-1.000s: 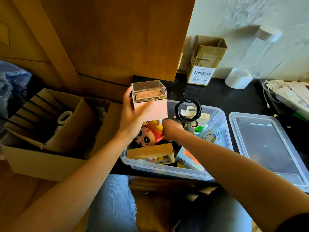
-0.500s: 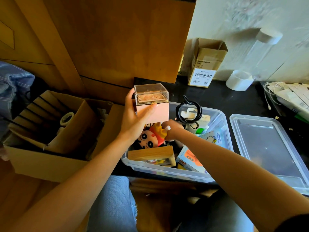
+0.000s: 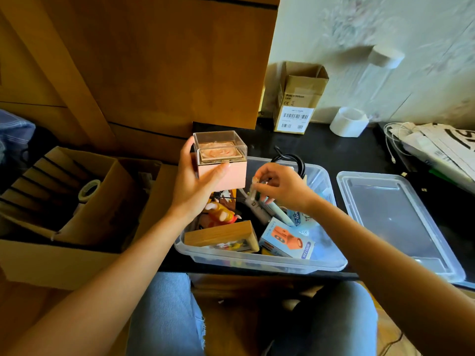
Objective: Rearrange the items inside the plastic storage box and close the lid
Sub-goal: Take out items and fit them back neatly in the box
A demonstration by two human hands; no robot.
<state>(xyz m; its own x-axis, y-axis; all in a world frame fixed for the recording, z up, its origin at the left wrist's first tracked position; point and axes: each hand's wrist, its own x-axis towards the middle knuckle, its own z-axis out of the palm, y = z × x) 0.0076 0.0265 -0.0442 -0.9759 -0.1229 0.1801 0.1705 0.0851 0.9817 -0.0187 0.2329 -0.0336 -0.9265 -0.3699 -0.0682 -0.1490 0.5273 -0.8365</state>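
The clear plastic storage box (image 3: 259, 262) stands on the black desk in front of me, full of small items. My left hand (image 3: 198, 185) holds a pink gift box with a clear top (image 3: 220, 160) above the storage box's left end. My right hand (image 3: 281, 186) is raised over the middle of the box and pinches a small white and green item (image 3: 254, 187). Inside lie a wooden frame (image 3: 221, 236), a cartoon figure (image 3: 221, 214), a blue mini fan carton (image 3: 286, 238) and a black cable coil (image 3: 295, 160). The clear lid (image 3: 395, 222) lies flat to the right.
An open cardboard box (image 3: 64, 201) with dividers and a tape roll sits at left. A small brown carton (image 3: 299, 98) and a white roll (image 3: 348, 121) stand at the back by the wall. White cables and papers (image 3: 431, 145) pile at far right.
My right hand has come up out of the box interior, where it touched the cartoon figure, and now pinches a small item above the contents. The pink box stayed in my left hand.
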